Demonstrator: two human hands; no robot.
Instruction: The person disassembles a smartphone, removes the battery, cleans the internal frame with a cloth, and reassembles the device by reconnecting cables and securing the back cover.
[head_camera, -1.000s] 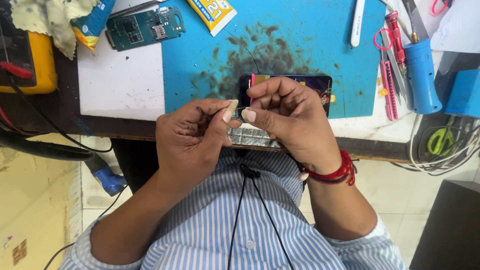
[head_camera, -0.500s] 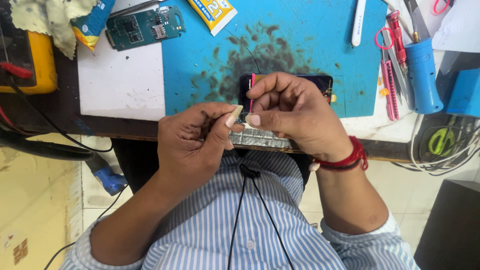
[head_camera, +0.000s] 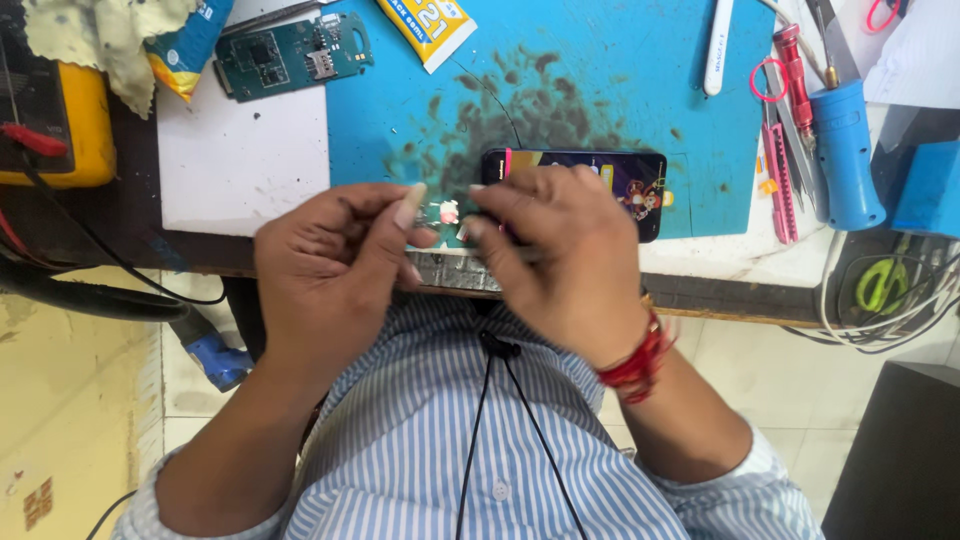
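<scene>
head view, and it's the only one we've got: we're looking straight down at our two hands working at the near edge of the counter (head_camera: 240, 160). our left hand (head_camera: 325, 265) and right hand (head_camera: 565, 265) meet in the middle, fingertips nearly touching, and between them sits a tiny whitish-pink piece (head_camera: 447, 211), too small for us to say what it is. left fingers (head_camera: 408, 205) are pinched narrow right beside that piece, thumb and forefinger close together; whether they actually grip it we can't tell. right fingers (head_camera: 490, 200) are curled tight too, closed on a thin dark tool (head_camera: 520, 256) that pokes out leftward under the hand. a red thread band (head_camera: 635, 362) wraps the right wrist.

just behind the right hand lies a dark phone (head_camera: 625, 180) with a lit colourful screen, on the blue mat (head_camera: 600, 80), which has dark smudges in its middle. a green circuit board (head_camera: 290, 55) lies at the mat's far left corner, next to a white sheet (head_camera: 240, 160). far left there's a yellow meter (head_camera: 60, 130) with a red lead. on the right: a blue-handled tool (head_camera: 845, 150), pink tweezers (head_camera: 778, 165), a white stick tool (head_camera: 717, 45), and a yellow tube (head_camera: 428, 25) up top. striped blue shirt (head_camera: 480, 450) below.
</scene>
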